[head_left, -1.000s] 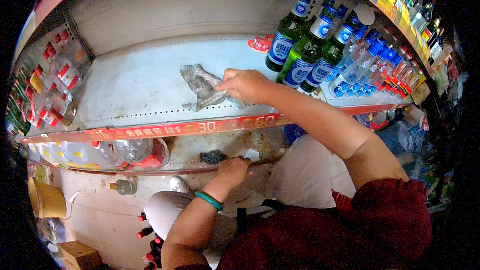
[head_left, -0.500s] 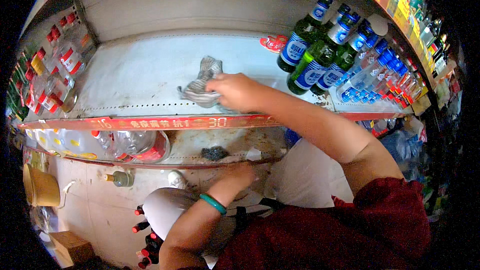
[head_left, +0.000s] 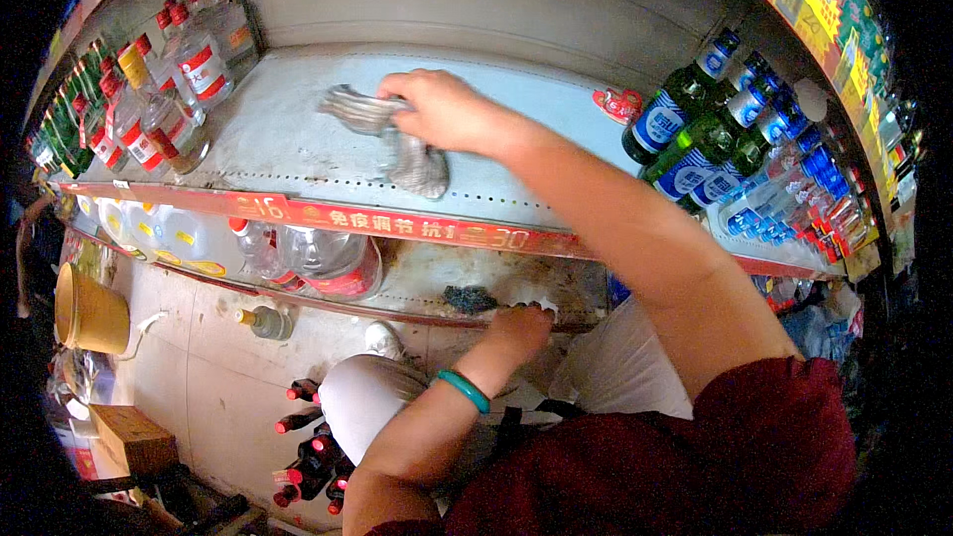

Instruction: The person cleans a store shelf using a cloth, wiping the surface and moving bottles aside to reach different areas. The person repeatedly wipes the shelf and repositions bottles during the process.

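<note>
My right hand (head_left: pixel 435 111) is closed on a crumpled grey striped cloth (head_left: pixel 362 109), whose lower end hangs against the pale, stained shelf (head_left: pixel 298 139). That arm reaches across the shelf from the right. Lower down, my left hand (head_left: pixel 518 332), below a teal bangle (head_left: pixel 464 391), is at the front edge of the lower shelf (head_left: pixel 427 268). Its fingers are curled, and what they hold, if anything, is hidden. A white scrap (head_left: pixel 545 306) shows just beyond it, and a dark crumpled clump (head_left: pixel 469 299) lies to its left.
Clear red-labelled bottles (head_left: pixel 204 65) crowd the shelf's left end. Green beer bottles (head_left: pixel 660 114) and small blue-capped bottles (head_left: pixel 774 184) stand at the right, beside a red tag (head_left: pixel 617 104). Large jugs (head_left: pixel 328 258) fill the lower shelf. Dark red-capped bottles (head_left: pixel 318 452) stand on the floor.
My right hand has moved the cloth up and leftward over the shelf, and the cloth has stretched out. My left hand is nearer the scrap. The whole view has shifted left.
</note>
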`<control>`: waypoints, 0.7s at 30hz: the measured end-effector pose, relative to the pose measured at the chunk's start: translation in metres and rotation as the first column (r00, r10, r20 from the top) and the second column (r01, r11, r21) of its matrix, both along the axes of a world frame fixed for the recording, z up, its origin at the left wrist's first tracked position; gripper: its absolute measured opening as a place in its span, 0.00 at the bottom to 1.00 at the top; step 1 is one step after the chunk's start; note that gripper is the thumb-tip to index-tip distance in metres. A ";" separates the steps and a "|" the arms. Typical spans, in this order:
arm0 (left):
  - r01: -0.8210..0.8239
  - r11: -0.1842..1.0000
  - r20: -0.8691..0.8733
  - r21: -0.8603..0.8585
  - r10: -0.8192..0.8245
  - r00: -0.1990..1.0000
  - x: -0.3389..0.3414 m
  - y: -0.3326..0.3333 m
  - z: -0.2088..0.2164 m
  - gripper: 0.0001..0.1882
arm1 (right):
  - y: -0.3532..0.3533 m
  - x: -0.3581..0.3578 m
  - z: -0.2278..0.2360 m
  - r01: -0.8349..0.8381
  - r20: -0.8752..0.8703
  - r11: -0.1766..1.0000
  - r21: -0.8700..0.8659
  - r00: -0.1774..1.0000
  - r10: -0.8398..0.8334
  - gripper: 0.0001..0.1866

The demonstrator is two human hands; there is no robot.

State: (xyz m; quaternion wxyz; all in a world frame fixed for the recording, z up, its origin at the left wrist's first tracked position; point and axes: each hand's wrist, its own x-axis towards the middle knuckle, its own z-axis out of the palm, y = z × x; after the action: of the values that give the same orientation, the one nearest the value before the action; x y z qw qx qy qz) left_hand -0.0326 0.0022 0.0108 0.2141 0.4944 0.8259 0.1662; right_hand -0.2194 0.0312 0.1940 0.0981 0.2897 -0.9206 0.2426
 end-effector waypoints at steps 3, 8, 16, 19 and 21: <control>-0.003 0.998 -0.028 0.063 0.005 1.000 0.003 -0.008 0.002 0.13 | 0.020 0.020 0.008 0.004 0.121 0.948 0.319 0.992 -0.045 0.14; -0.051 0.992 -0.004 0.113 0.051 0.999 0.012 0.004 -0.018 0.11 | 0.008 0.033 -0.033 0.061 0.146 0.922 0.382 0.981 -0.126 0.14; -0.062 0.966 -0.046 0.250 0.076 0.996 0.020 0.018 -0.024 0.11 | -0.092 -0.016 -0.042 -0.027 0.181 0.985 0.168 0.983 -0.004 0.14; -0.160 0.857 -0.057 0.491 0.214 0.975 0.022 0.033 -0.065 0.11 | -0.131 -0.033 -0.045 -0.097 0.238 0.994 0.048 0.968 0.083 0.14; -0.172 0.870 -0.023 0.462 0.205 0.978 0.016 0.020 -0.035 0.11 | -0.142 -0.047 -0.046 -0.121 0.311 0.984 -0.129 0.938 0.156 0.13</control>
State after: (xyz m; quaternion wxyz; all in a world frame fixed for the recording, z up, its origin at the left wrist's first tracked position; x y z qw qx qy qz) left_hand -0.0169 0.0224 -0.0244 0.0451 0.4535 0.8148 0.3583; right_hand -0.2660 -0.1107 0.1483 -0.0541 0.3050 -0.8871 0.3421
